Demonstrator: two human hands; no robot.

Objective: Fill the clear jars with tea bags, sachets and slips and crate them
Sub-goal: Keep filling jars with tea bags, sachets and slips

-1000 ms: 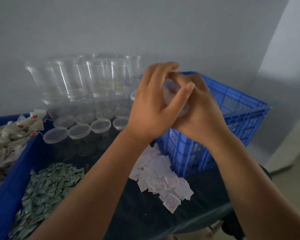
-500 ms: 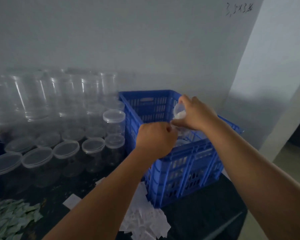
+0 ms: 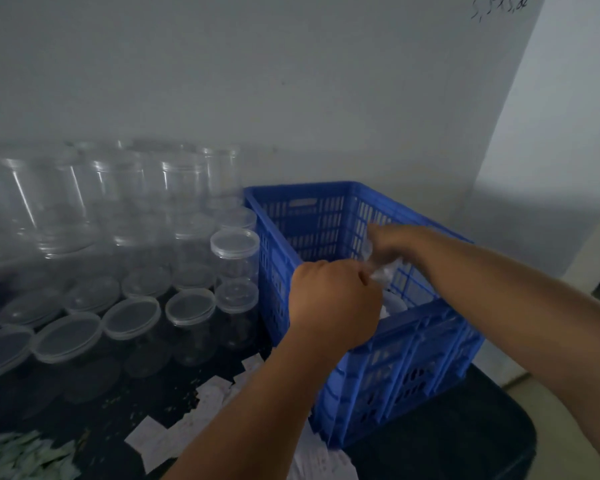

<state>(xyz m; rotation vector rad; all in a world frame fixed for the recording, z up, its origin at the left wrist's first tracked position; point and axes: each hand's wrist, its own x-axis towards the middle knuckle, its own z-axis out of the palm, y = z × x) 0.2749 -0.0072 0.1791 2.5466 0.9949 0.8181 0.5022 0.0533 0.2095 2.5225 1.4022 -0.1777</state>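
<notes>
Both hands hold one clear jar [image 3: 381, 271] over the open top of the blue crate [image 3: 426, 344]. My left hand [image 3: 333, 306] grips its near end with curled fingers. My right hand [image 3: 392, 244] grips its far end, blurred by motion. Something pale shows inside the jar, and at least one more lidded jar [image 3: 394, 304] lies in the crate below. White slips [image 3: 174, 434] lie scattered on the dark table in front of the crate. Green sachets [image 3: 18, 459] are heaped at the bottom left.
Several empty lidded clear jars [image 3: 234, 258] stand stacked in rows left of the crate, against the grey wall. The dark table's [image 3: 465, 445] rounded edge runs at the lower right, with pale floor beyond.
The view has swung right, from the table's left side to the crate. Both hands carried the jar from chest height down into the crate's mouth, the right hand reaching deeper.
</notes>
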